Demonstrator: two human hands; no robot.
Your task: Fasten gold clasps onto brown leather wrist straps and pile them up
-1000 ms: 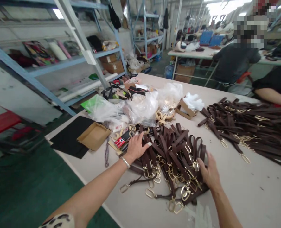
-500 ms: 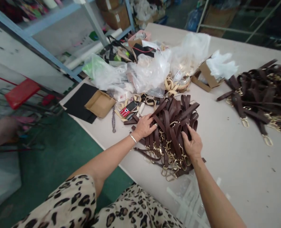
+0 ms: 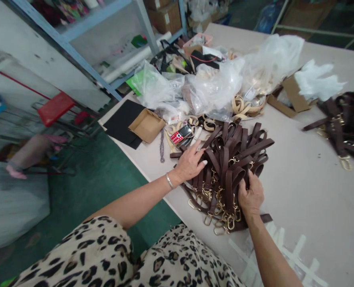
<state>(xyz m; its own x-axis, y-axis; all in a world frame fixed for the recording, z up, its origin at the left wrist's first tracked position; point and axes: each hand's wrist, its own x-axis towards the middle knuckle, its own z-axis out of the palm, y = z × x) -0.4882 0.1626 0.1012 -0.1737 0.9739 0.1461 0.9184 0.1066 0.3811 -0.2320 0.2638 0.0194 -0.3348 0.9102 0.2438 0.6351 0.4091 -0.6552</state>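
Observation:
A thick heap of dark brown straps [image 3: 224, 155] with gold-coloured metal clasps lies on the table in front of me. My left hand [image 3: 189, 163] is at the heap's left side, palm down, with fingers apart and the fingertips over the straps. On the opposite side, my right hand [image 3: 252, 194] holds the edge of the heap, thumb in front and other fingers partly hidden among the straps. Gold clasps [image 3: 224, 219] hang out along the near side of the heap.
Behind the heap are clear plastic bags [image 3: 215, 85], tan strap coils [image 3: 242, 107] and a red-keyed phone [image 3: 181, 134]. A cardboard tray [image 3: 147, 125] rests on black sheets [image 3: 123, 121] at left. More brown straps [image 3: 344, 119] lie far right, near an open cardboard box [image 3: 290, 97].
The view has shifted, so the table's contents appear farther right. The left thumb now sits a little apart from the straps; the right hand stays at the heap's right side.

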